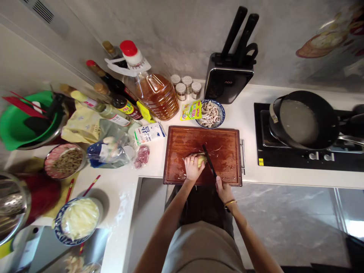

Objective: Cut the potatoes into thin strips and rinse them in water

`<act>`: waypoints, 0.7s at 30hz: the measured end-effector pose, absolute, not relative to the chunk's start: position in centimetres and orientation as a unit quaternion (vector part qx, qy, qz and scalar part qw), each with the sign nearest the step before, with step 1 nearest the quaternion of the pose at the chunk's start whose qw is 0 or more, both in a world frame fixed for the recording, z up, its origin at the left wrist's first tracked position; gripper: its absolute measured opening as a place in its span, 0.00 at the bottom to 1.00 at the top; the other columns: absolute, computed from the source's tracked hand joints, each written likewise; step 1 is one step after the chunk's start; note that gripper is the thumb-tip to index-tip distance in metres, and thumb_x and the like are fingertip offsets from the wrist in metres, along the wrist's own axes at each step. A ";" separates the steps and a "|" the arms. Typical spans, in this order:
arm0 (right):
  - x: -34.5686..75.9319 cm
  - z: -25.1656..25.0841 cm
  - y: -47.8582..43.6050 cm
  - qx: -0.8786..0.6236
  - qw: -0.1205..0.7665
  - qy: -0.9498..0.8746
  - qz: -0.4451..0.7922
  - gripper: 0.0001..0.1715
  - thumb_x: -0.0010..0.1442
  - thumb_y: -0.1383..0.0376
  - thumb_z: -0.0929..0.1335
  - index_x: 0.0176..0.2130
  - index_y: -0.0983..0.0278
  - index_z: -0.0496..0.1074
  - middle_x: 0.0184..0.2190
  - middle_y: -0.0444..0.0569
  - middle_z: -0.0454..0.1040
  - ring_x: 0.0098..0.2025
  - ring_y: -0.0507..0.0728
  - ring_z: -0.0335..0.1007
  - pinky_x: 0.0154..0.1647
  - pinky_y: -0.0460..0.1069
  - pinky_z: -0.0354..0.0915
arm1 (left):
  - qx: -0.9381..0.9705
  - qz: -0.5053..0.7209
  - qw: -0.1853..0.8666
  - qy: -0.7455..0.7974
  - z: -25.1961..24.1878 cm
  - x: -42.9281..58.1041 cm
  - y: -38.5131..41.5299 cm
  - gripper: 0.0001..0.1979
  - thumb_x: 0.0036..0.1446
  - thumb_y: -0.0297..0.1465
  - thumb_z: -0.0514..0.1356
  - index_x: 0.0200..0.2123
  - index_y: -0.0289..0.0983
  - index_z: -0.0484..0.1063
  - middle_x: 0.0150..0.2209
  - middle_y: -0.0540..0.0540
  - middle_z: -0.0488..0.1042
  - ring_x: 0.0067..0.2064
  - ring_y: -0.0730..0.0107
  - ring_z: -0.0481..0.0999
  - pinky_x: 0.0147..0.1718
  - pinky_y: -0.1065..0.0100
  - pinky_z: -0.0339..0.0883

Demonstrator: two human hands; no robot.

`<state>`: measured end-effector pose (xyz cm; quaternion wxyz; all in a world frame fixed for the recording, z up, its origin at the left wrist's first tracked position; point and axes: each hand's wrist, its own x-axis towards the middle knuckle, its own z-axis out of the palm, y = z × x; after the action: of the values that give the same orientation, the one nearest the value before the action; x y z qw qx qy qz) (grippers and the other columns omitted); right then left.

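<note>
A brown wooden cutting board [182, 142] lies at the counter's front edge, wet and dotted with small pale scraps. My left hand [194, 167] presses a yellowish-green piece of vegetable [201, 159] onto the board, its fingers curled over it; the exact kind is hard to make out. In my right hand [224, 190] is the handle of a black kitchen knife [209, 160]. The blade stands close beside the vegetable's right end; whether they touch I cannot tell.
Behind the board are a plate of sliced mushrooms [212, 114], a knife block [229, 77] and an oil jug [156, 93]. A pan [301, 119] of liquid sits on the stove at right. At left stand bottles, a minced-food bowl [66, 161] and a bowl of pale shreds [79, 218].
</note>
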<state>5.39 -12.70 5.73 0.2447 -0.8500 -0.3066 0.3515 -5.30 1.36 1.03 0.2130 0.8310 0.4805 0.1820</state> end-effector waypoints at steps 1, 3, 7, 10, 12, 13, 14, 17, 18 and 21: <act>5.8 5.7 -12.9 -0.847 0.236 -0.311 0.361 0.36 0.60 0.43 0.50 0.19 0.61 0.65 0.17 0.50 0.70 0.23 0.55 0.66 0.27 0.48 0.57 | 0.839 0.176 0.208 0.471 1.1 -5.4 1.4 0.15 0.58 0.38 0.53 0.46 0.38 0.69 0.48 0.40 0.71 0.54 0.53 0.65 0.55 0.47 0.53; 6.5 5.7 -13.1 -0.844 0.222 -0.316 0.372 0.36 0.61 0.44 0.48 0.18 0.61 0.63 0.17 0.50 0.69 0.22 0.55 0.65 0.27 0.48 0.56 | 0.855 0.158 0.190 0.455 1.5 -5.5 1.4 0.18 0.60 0.37 0.51 0.51 0.38 0.66 0.52 0.40 0.70 0.58 0.55 0.62 0.59 0.46 0.47; 7.1 5.6 -13.0 -0.844 0.222 -0.311 0.377 0.36 0.61 0.43 0.47 0.17 0.60 0.59 0.15 0.49 0.67 0.21 0.55 0.64 0.27 0.48 0.55 | 0.874 0.119 0.157 0.444 2.4 -5.3 1.5 0.26 0.63 0.33 0.45 0.64 0.34 0.47 0.63 0.39 0.55 0.65 0.59 0.48 0.62 0.47 0.39; 7.1 5.6 -12.8 -0.843 0.220 -0.301 0.388 0.36 0.61 0.43 0.48 0.17 0.60 0.59 0.15 0.49 0.67 0.22 0.55 0.63 0.27 0.49 0.55 | 0.882 0.109 0.159 0.430 2.4 -5.0 2.3 0.29 0.63 0.32 0.43 0.65 0.30 0.39 0.65 0.38 0.48 0.67 0.60 0.42 0.63 0.52 0.42; 7.1 5.7 -12.6 -0.843 0.221 -0.301 0.387 0.36 0.61 0.43 0.48 0.17 0.60 0.60 0.16 0.49 0.67 0.22 0.55 0.64 0.28 0.49 0.55 | 0.885 0.112 0.164 0.420 2.2 -4.9 2.9 0.30 0.62 0.31 0.43 0.65 0.31 0.38 0.65 0.39 0.47 0.67 0.60 0.40 0.63 0.52 0.43; 7.1 5.7 -12.5 -0.843 0.222 -0.303 0.386 0.36 0.61 0.43 0.48 0.17 0.61 0.60 0.16 0.49 0.68 0.23 0.55 0.65 0.28 0.49 0.55 | 0.885 0.115 0.166 0.419 2.1 -4.9 3.2 0.30 0.62 0.30 0.43 0.65 0.31 0.37 0.65 0.39 0.47 0.67 0.59 0.40 0.63 0.52 0.43; 7.1 5.8 -12.4 -0.842 0.222 -0.303 0.387 0.36 0.61 0.43 0.48 0.17 0.61 0.60 0.16 0.49 0.68 0.23 0.55 0.65 0.28 0.48 0.55 | 0.884 0.116 0.167 0.420 2.0 -4.8 3.4 0.30 0.62 0.30 0.43 0.65 0.31 0.37 0.65 0.39 0.47 0.67 0.59 0.40 0.63 0.51 0.43; 7.3 5.9 -12.3 -0.840 0.225 -0.297 0.394 0.37 0.60 0.42 0.48 0.16 0.61 0.60 0.14 0.49 0.66 0.22 0.55 0.64 0.28 0.48 0.54 | 0.887 0.107 0.167 0.417 2.2 -4.9 3.9 0.30 0.62 0.31 0.43 0.65 0.30 0.40 0.65 0.39 0.47 0.67 0.60 0.39 0.63 0.52 0.42; 7.4 5.9 -12.3 -0.839 0.231 -0.295 0.394 0.37 0.60 0.42 0.48 0.15 0.61 0.59 0.14 0.49 0.66 0.21 0.55 0.64 0.27 0.49 0.54 | 0.891 0.099 0.165 0.412 2.4 -4.9 3.9 0.29 0.62 0.32 0.43 0.65 0.29 0.42 0.65 0.39 0.47 0.67 0.60 0.39 0.63 0.53 0.42; 7.5 5.9 -12.3 -0.835 0.247 -0.291 0.397 0.37 0.59 0.41 0.49 0.14 0.60 0.58 0.12 0.48 0.65 0.20 0.55 0.63 0.27 0.48 0.54 | 0.891 0.081 0.145 0.422 3.6 -4.6 3.5 0.30 0.63 0.35 0.43 0.64 0.26 0.43 0.65 0.37 0.47 0.67 0.59 0.39 0.63 0.50 0.38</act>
<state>7.55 -12.31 5.92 0.2471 -0.8347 -0.2912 0.3968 -4.64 3.55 3.62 0.1453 0.8913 0.4218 0.0813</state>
